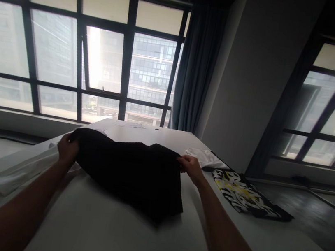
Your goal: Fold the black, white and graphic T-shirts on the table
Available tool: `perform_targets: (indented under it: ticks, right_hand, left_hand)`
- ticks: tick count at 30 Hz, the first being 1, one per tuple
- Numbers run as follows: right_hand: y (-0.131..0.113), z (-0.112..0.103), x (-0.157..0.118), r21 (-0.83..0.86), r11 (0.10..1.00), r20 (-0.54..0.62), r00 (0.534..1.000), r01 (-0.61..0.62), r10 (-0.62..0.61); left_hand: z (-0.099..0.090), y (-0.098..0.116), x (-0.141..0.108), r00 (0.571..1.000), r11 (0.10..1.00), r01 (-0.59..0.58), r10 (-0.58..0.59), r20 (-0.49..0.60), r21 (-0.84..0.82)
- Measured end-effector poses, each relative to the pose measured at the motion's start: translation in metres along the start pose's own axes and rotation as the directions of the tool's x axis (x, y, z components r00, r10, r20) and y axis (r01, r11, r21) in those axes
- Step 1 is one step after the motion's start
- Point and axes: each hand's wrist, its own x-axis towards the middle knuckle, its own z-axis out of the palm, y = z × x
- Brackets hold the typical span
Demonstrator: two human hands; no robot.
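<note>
A black piece of cloth, likely a garment point(129, 174), is stretched between my two hands above the white table point(102, 237). My left hand point(68, 148) is closed on its upper left corner. At the upper right corner, my right hand point(191, 167) pinches the edge between thumb and fingers. The cloth sags in the middle, and its lower right part hangs down close to the tabletop, slightly blurred. Its exact kind cannot be made out, as it is dark all over.
White cloth point(20, 173) lies on the table at left, partly behind my left arm. At right rest a folded black garment with white and yellow print point(245, 194) and a crumpled white cloth point(206, 158). Papers point(130, 124) lie at the far end, before windows and a blue curtain point(196, 71).
</note>
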Motion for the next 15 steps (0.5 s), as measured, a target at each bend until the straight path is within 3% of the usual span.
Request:
perform_targets:
  ticks: [1, 2, 3, 5, 6, 7, 9, 12, 13, 14, 15]
  right_hand:
    - [0.0, -0.002, 0.001, -0.058, 0.997, -0.17, 0.984, 0.045, -0.054]
    - [0.0, -0.005, 0.002, -0.131, 0.986, -0.335, 0.932, 0.102, -0.141]
    - [-0.001, -0.009, 0.003, -0.216, 0.963, -0.468, 0.849, 0.159, -0.245]
    - [-0.001, -0.014, 0.004, -0.379, 0.896, -0.579, 0.696, 0.231, -0.425]
    - [0.002, -0.016, 0.005, -0.439, 0.865, -0.568, 0.671, 0.242, -0.476]
    - [0.007, -0.017, 0.007, -0.481, 0.843, -0.527, 0.689, 0.24, -0.497]
    - [0.021, -0.017, 0.012, -0.537, 0.821, -0.421, 0.783, 0.193, -0.459]
    - [0.045, -0.017, 0.021, -0.58, 0.813, -0.351, 0.885, 0.052, -0.307]
    - [0.051, -0.018, 0.024, -0.573, 0.819, -0.359, 0.897, 0.004, -0.256]
    - [0.055, -0.019, 0.025, -0.561, 0.827, -0.368, 0.906, -0.034, -0.212]
    - [0.058, -0.021, 0.025, -0.547, 0.835, -0.369, 0.914, -0.065, -0.171]
  left_hand:
    - [-0.002, 0.002, 0.002, 0.998, 1.0, 0.014, -0.014, -0.059, -0.01]
    - [-0.004, 0.005, 0.005, 0.992, 0.999, 0.021, -0.025, -0.12, -0.03]
    - [-0.006, 0.009, 0.008, 0.985, 0.999, 0.017, -0.025, -0.168, -0.049]
    - [-0.009, 0.015, 0.013, 0.973, 0.997, -0.004, -0.014, -0.232, -0.078]
    - [-0.01, 0.017, 0.014, 0.97, 0.996, -0.007, -0.014, -0.244, -0.083]
    - [-0.01, 0.017, 0.014, 0.97, 0.997, -0.002, -0.018, -0.241, -0.083]
    - [-0.008, 0.015, 0.009, 0.98, 0.997, 0.015, -0.029, -0.198, -0.074]
    - [0.0, 0.012, -0.007, 0.991, 0.99, -0.126, 0.127, -0.03, 0.057]
    - [0.003, 0.012, -0.014, 0.974, 0.969, -0.22, 0.213, 0.075, 0.109]
    - [0.007, 0.014, -0.021, 0.931, 0.937, -0.321, 0.285, 0.228, 0.141]
    - [0.011, 0.016, -0.029, 0.853, 0.902, -0.406, 0.317, 0.414, 0.145]
